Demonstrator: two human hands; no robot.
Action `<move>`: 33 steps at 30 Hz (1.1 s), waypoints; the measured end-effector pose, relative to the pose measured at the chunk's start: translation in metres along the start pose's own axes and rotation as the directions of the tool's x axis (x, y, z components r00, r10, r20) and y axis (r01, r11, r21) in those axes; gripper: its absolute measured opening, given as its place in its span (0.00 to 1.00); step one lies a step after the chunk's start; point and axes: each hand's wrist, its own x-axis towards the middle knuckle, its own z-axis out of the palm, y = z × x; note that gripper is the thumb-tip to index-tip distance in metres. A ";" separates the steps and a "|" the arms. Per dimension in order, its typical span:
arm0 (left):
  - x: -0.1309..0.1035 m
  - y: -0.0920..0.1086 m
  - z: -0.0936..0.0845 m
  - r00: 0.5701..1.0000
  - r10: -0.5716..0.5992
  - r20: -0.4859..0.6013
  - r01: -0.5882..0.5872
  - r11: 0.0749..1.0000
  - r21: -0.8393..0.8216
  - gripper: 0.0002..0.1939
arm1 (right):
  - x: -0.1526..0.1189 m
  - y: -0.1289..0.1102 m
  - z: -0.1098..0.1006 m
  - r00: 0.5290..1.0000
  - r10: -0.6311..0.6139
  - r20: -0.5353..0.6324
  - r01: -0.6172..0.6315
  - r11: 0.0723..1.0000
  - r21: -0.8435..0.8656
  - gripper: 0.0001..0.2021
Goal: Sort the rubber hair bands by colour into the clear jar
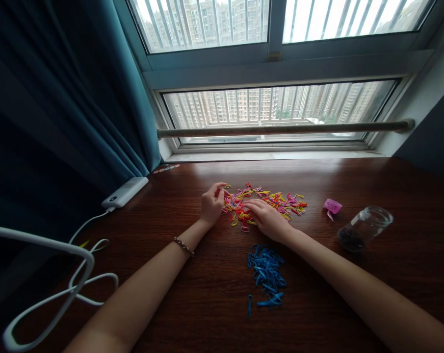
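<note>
A loose pile of red, yellow and pink rubber bands lies spread on the brown table, and both hands are at it. At the pile's left edge my left hand has its fingers curled and drawn together; whatever they pinch is too small to make out. My right hand rests over the near side of the pile with its fingers stretched out, touching the bands. Closer to me, below the right hand, is a separate heap of blue rubber bands. One blue band lies a little apart from it.
On the right are a small pink object and a tilted glass jar with dark contents. A white power bank with a looping white cable sits left, beside the blue curtain. A barred window and rail stand behind the table.
</note>
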 end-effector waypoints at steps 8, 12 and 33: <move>0.006 -0.016 -0.004 0.987 0.035 0.159 -0.086 0.941 0.327 0.10 | -0.007 0.007 0.000 0.997 0.077 -0.021 -0.080 0.973 -0.219 0.15; 0.006 -0.011 -0.002 0.953 0.113 0.281 -0.207 0.920 0.334 0.09 | -0.009 0.011 -0.003 0.988 0.106 -0.113 -0.130 0.965 -0.227 0.14; 0.003 -0.005 0.002 0.923 0.160 0.349 -0.270 0.917 0.293 0.08 | -0.007 0.012 0.000 0.978 0.088 -0.188 -0.114 0.985 -0.133 0.12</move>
